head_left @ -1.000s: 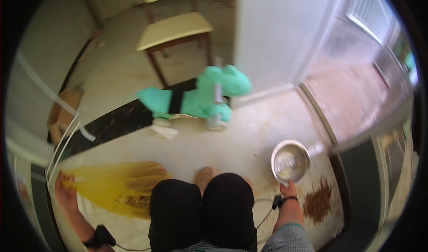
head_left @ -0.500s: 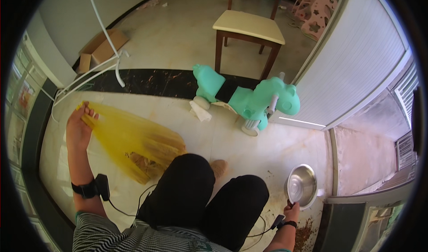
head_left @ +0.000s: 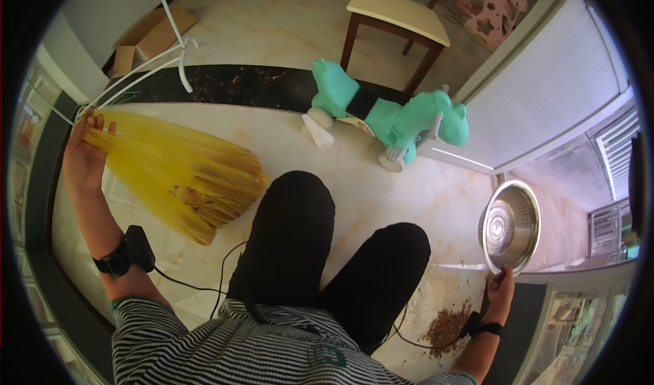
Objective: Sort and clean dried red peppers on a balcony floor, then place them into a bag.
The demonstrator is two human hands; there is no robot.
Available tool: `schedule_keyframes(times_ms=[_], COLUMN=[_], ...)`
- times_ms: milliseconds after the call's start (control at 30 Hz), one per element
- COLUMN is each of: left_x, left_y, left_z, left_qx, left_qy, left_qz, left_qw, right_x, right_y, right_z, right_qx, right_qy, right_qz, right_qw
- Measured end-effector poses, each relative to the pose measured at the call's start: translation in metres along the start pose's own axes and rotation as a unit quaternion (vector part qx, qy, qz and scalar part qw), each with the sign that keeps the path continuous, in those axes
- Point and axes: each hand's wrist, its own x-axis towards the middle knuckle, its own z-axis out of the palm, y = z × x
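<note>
My left hand [head_left: 88, 155] is closed on the gathered top of a yellow plastic bag [head_left: 146, 157], held out at the left. Through its thin film show brown, dry-looking contents, heaped toward the bag's lower right end. At the far right my right hand [head_left: 501, 288] grips the rim of a shiny metal colander [head_left: 511, 225]. The colander is tilted, and its perforated inside faces me. On the floor beside my right forearm lies a scattered pile of small brown bits [head_left: 446, 327].
A turquoise ride-on toy [head_left: 388, 116] stands ahead, with a crumpled white tissue [head_left: 317, 131] by its wheel. Behind it is a cream-seated chair [head_left: 398, 13]. A white metal rack [head_left: 180, 61] and cardboard box [head_left: 153, 37] are at the far left. A white door [head_left: 538, 85] bounds the right.
My right hand has lifted the colander up and to the right, uncovering more of the brown bits. My left hand has drawn the bag further left. My view has shifted too.
</note>
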Motion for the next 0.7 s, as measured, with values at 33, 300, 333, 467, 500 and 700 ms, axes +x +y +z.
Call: schedule_keyframes(times_ms=[33, 300, 333, 467, 500, 700], left_x=[-0.002, 0.003, 0.002, -0.009, -0.011, -0.016], left_y=[0.0, -0.004, -0.002, 0.009, 0.012, 0.044], left_z=[0.0, -0.053, -0.063, -0.079, -0.08, -0.083], left_qx=[0.001, 0.003, 0.001, 0.018, 0.024, 0.059], left_qy=[0.008, 0.026, 0.049, 0.092, 0.092, 0.096], left_qz=[0.004, 0.006, 0.006, 0.014, 0.016, 0.029], left_qw=[1.0, 1.0, 0.999, 0.996, 0.995, 0.993], right_x=[-0.011, -0.068, -0.074, -0.077, -0.079, -0.085], right_y=[-0.007, -0.046, -0.047, -0.048, -0.045, -0.04], right_z=[0.004, 0.029, 0.037, 0.076, 0.084, 0.144], right_qx=[-0.002, -0.003, -0.004, -0.014, -0.024, -0.044], right_qy=[0.001, -0.044, -0.048, -0.078, -0.091, -0.176], right_qz=[-0.015, -0.076, -0.083, -0.067, -0.065, -0.08], right_qw=[1.0, 0.996, 0.995, 0.995, 0.993, 0.98])
